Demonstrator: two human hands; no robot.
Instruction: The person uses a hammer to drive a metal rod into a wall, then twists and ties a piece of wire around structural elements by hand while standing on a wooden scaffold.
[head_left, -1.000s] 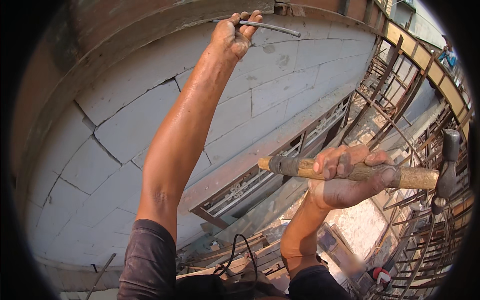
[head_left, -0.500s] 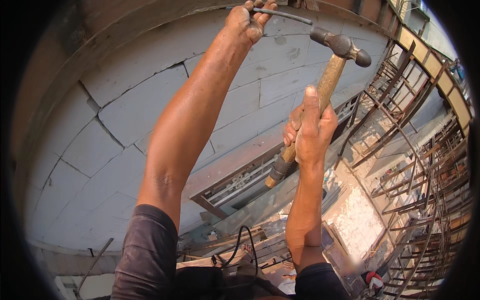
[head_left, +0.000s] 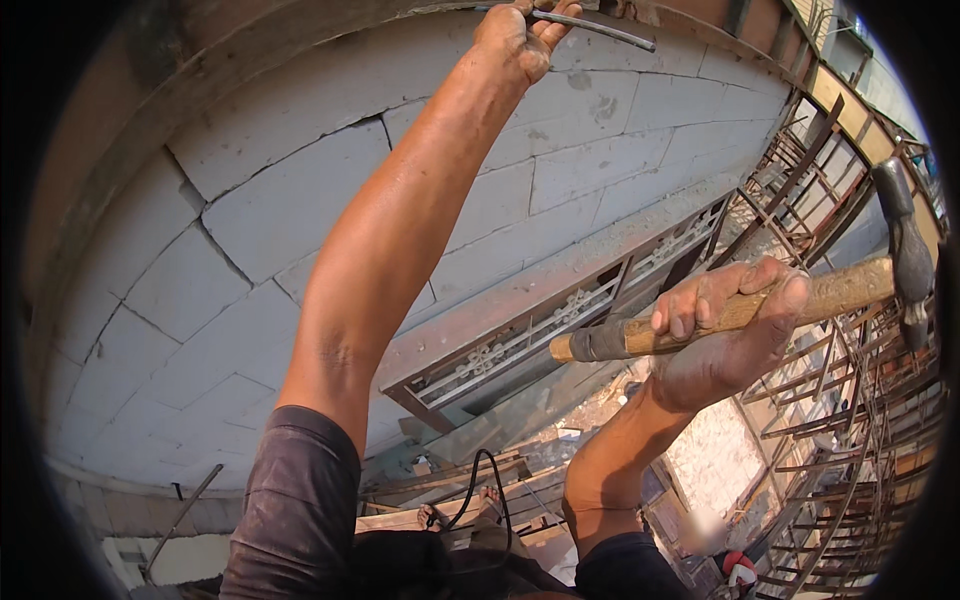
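High against the wall, my left hand (head_left: pixel 520 42) is closed round a thin steel rod (head_left: pixel 612 35), whose bare end sticks out to the right; its other end is mostly hidden by the fingers and the concrete edge. My right hand (head_left: pixel 735 345) grips a ball-peen hammer (head_left: pixel 848 290) by the middle of its wooden handle. Dark tape is wrapped near the handle's butt. The dark steel head is out to the far right, well apart from the rod. Behind both arms runs the wall of pale grey blocks (head_left: pixel 300 195), with open cracks along several joints.
A concrete beam (head_left: pixel 280 55) curves above the blocks. Below the wall is a metal grille (head_left: pixel 480 360). Rusty bars and scaffold poles (head_left: pixel 850 400) crowd the right side. Planks (head_left: pixel 450 490) lie under my feet, with a black cable (head_left: pixel 473 490) looping there. Another person (head_left: pixel 738 565) is far below.
My right hand has swung the hammer right and away from the rod, its handle turning from near upright to nearly level. My left hand and the rod have shifted slightly right in the picture.
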